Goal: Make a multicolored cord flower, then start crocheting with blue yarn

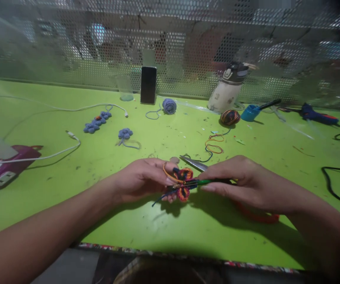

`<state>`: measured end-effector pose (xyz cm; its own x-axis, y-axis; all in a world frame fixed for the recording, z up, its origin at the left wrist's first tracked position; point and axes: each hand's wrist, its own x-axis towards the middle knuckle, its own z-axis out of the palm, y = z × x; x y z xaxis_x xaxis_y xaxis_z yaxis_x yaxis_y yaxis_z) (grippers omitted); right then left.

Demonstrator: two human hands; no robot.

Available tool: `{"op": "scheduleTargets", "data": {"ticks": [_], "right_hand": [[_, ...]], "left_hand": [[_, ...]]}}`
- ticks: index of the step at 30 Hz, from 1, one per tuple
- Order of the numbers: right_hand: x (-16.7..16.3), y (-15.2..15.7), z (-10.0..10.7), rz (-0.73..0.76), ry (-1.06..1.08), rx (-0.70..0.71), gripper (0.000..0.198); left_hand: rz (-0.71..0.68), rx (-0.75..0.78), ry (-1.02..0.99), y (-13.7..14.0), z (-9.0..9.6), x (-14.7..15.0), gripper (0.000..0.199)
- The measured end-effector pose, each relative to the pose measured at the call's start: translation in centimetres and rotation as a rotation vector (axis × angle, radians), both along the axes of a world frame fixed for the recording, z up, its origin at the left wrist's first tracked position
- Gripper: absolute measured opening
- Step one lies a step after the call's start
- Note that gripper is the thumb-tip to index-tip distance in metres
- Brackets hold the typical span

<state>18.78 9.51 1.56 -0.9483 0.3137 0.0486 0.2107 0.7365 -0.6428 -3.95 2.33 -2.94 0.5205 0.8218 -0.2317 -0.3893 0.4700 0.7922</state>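
Observation:
Between the thumb and fingers of my left hand (146, 179) is a small crocheted flower (184, 173) in orange, red and dark blue yarn. A loose dark tail of yarn hangs from its lower left. My right hand (243, 183) grips a crochet hook (202, 182) with a green handle, its metal shaft lying across the flower. An orange loop of yarn arches over the flower near my left thumb. Behind my right hand lie scissors (194, 162), blades showing and orange handles partly covered. A multicoloured yarn ball (229, 117) trails a strand toward the scissors.
Blue crocheted flowers (97, 122) and another single one (125, 133) lie at left, near a blue yarn ball (169, 106). A phone (148, 85) and a bottle (227, 88) stand by the mesh. A purple power strip (13, 165) and a glue gun (318, 114) occupy the sides.

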Motion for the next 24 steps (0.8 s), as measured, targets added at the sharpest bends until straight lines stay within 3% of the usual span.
{"op": "scheduleTargets", "data": {"ticks": [5, 9, 18, 24], "right_hand": [[0.0, 0.5, -0.4, 0.048, -0.02, 0.027, 0.022], [-0.1, 1.0, -0.8, 0.047, -0.073, 0.011, 0.024], [-1.2, 0.9, -1.5, -0.229, -0.17, -0.108, 0.03], [-1.6, 1.0, -2.3, -0.316, -0.142, -0.233, 0.031]], "left_hand": [[-0.097, -0.004, 0.028, 0.2, -0.1, 0.1, 0.012], [-0.099, -0.007, 0.086, 0.4, 0.1, 0.2, 0.009], [0.26, -0.034, 0.437, 0.7, 1.0, -0.1, 0.035], [0.335, 0.089, 0.589, 0.5, 1.9, -0.2, 0.046]]}}
